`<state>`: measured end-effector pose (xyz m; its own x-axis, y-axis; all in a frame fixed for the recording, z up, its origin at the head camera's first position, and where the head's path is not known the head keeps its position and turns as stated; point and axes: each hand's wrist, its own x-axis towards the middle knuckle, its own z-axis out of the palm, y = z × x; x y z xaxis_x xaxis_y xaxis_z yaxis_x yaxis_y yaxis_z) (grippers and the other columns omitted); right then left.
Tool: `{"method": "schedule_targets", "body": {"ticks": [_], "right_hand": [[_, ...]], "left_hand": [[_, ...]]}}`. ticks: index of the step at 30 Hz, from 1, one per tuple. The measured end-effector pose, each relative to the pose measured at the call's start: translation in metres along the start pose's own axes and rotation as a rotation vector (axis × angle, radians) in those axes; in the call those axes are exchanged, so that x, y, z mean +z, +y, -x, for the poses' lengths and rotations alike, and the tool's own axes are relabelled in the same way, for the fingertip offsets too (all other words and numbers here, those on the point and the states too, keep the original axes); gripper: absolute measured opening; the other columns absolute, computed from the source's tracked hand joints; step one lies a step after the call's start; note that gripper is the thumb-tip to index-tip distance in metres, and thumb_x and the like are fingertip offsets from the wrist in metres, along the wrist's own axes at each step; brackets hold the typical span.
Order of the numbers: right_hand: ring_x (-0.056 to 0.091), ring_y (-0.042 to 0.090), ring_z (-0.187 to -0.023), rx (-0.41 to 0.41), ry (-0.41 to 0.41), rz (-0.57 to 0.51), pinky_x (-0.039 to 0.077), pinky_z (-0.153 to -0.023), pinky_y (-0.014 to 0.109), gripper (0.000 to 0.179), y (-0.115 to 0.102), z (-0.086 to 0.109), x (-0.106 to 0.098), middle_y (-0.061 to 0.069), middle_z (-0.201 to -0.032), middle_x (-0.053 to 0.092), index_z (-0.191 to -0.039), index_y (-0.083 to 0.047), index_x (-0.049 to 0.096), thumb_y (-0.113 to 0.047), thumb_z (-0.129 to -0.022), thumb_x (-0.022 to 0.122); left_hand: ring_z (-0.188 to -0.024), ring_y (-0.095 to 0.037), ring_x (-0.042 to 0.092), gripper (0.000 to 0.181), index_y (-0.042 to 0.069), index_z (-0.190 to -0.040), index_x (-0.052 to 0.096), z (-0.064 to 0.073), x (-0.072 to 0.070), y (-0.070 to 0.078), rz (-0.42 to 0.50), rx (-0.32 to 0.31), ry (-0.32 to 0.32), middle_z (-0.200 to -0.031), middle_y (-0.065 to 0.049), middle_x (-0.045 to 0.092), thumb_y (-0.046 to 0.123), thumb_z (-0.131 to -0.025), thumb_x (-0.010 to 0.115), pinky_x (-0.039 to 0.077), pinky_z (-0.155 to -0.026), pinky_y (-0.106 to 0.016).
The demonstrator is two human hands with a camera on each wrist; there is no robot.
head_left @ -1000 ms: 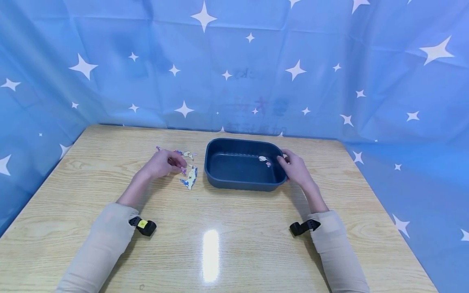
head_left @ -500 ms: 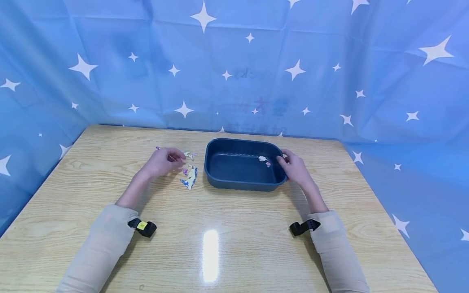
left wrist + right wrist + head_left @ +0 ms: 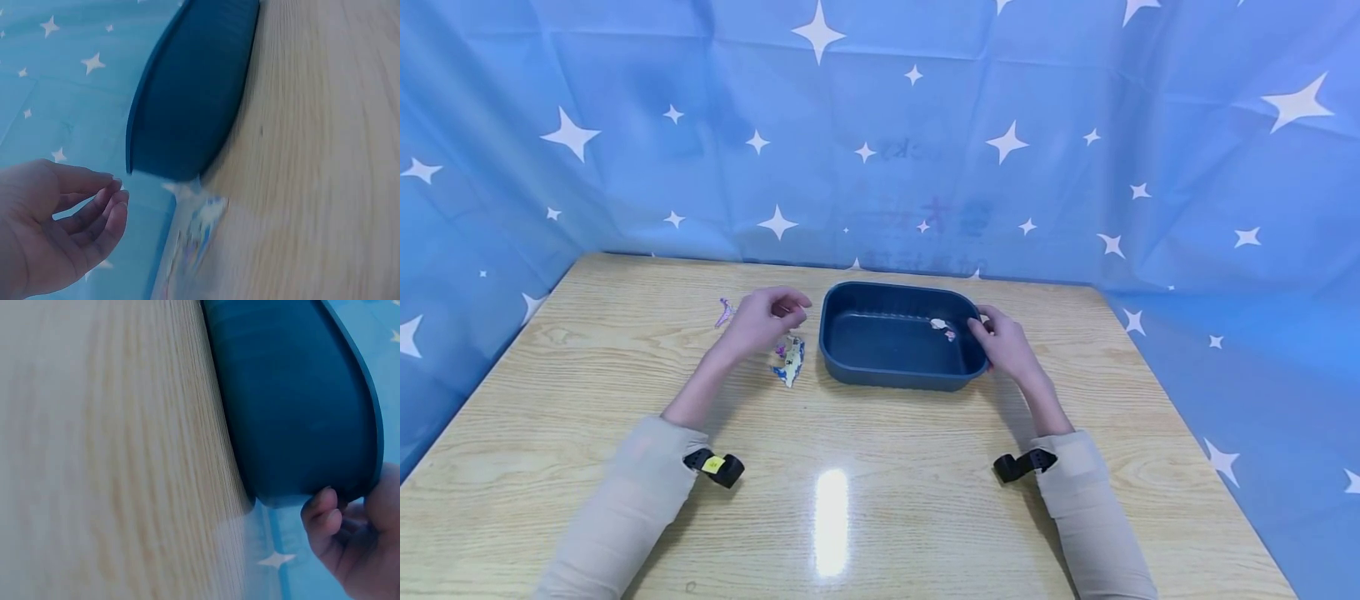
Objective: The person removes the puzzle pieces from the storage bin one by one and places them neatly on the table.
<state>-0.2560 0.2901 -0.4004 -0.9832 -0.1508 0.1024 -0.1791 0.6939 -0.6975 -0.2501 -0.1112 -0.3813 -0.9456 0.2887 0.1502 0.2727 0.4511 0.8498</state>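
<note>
My left hand is just left of the dark blue bin, raised over the table. In the left wrist view its thumb and fingertips come together and seem to pinch a small flat cut-out, which is almost wholly hidden. Below the hand lies a cream and blue flat cut-out, with a small purple one at its side. My right hand grips the bin's right end, thumb over the rim and fingers outside. Inside the bin are a white piece and a pinkish piece.
Another purple cut-out lies left of my left hand on the wooden table. A blue curtain with white stars hangs behind the table's far edge. A bright light reflection shows near the front.
My left hand has lifted from among the cut-outs and moved right and away from me, towards the bin. The cream piece beyond the hand is out of sight. My right hand stays put.
</note>
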Motion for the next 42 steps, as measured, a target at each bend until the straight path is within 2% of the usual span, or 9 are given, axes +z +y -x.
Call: {"method": "schedule_targets", "body": {"ticks": [7,14,21,25,42], "right_hand": [[0.057,0.026,-0.040,0.007,0.002,-0.001,0.050,-0.042,0.038,0.040,0.000,0.000,0.000,0.018,-0.077,0.061,-0.140,0.000,0.052,-0.022,-0.107,0.050],[0.058,0.030,-0.042,0.008,-0.004,0.004,0.051,-0.043,0.040,0.041,-0.001,0.000,-0.001,0.018,-0.078,0.061,-0.141,0.001,0.050,-0.022,-0.108,0.049],[0.057,0.026,-0.040,0.013,-0.001,0.011,0.051,-0.044,0.041,0.041,-0.001,0.001,-0.001,0.019,-0.079,0.063,-0.141,0.001,0.051,-0.022,-0.108,0.049],[0.056,0.024,-0.039,0.007,-0.003,0.008,0.051,-0.043,0.041,0.042,-0.001,0.001,-0.001,0.020,-0.080,0.063,-0.141,0.003,0.050,-0.021,-0.107,0.049],[0.059,0.034,-0.043,0.012,-0.004,0.006,0.052,-0.044,0.043,0.040,-0.002,0.000,0.000,0.014,-0.075,0.059,-0.140,-0.001,0.052,-0.024,-0.107,0.050]], "left_hand": [[-0.091,-0.026,0.065,0.019,-0.001,-0.115,0.069,-0.010,0.023,0.016,0.050,0.052,-0.026,-0.102,-0.013,0.070,0.006,-0.099,0.063,0.053,-0.078,-0.035],[-0.088,-0.024,0.064,0.015,0.000,-0.111,0.070,-0.019,0.042,0.029,0.038,0.111,-0.021,-0.098,-0.011,0.070,0.006,-0.099,0.063,0.051,-0.077,-0.035],[-0.086,-0.022,0.064,0.014,0.001,-0.109,0.070,-0.026,0.059,0.036,0.060,0.149,-0.027,-0.096,-0.010,0.070,0.005,-0.098,0.063,0.052,-0.078,-0.034],[-0.085,-0.021,0.063,0.014,0.001,-0.110,0.070,-0.032,0.069,0.038,0.076,0.155,-0.041,-0.096,-0.009,0.069,0.006,-0.099,0.063,0.051,-0.077,-0.033],[-0.088,-0.019,0.064,0.018,-0.001,-0.114,0.069,-0.052,0.112,0.047,0.112,0.124,-0.097,-0.100,-0.008,0.069,0.009,-0.100,0.062,0.051,-0.078,-0.029]]}}
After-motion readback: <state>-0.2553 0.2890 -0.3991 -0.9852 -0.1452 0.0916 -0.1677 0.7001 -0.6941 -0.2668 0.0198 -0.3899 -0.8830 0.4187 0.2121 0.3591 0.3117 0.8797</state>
